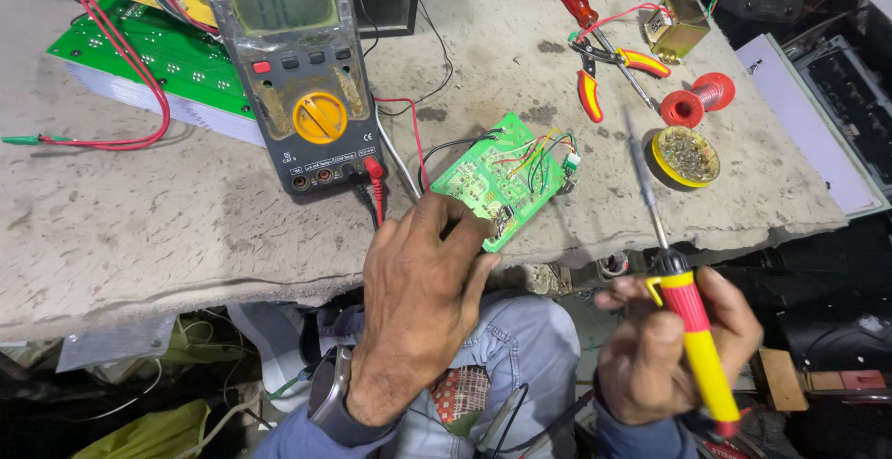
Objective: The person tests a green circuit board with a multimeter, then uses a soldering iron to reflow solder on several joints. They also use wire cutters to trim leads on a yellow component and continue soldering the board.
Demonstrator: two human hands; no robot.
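Gripping a soldering iron (692, 329), the right hand (664, 357) is hovering off the bench edge; the left hand (418, 301) is pinching the green board (497, 180) lying beside the multimeter (297, 69).

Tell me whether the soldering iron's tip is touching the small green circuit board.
Apart. The head view shows the soldering iron, held in the right hand, pointing up with its tip over bare table, clear of the small green circuit board.
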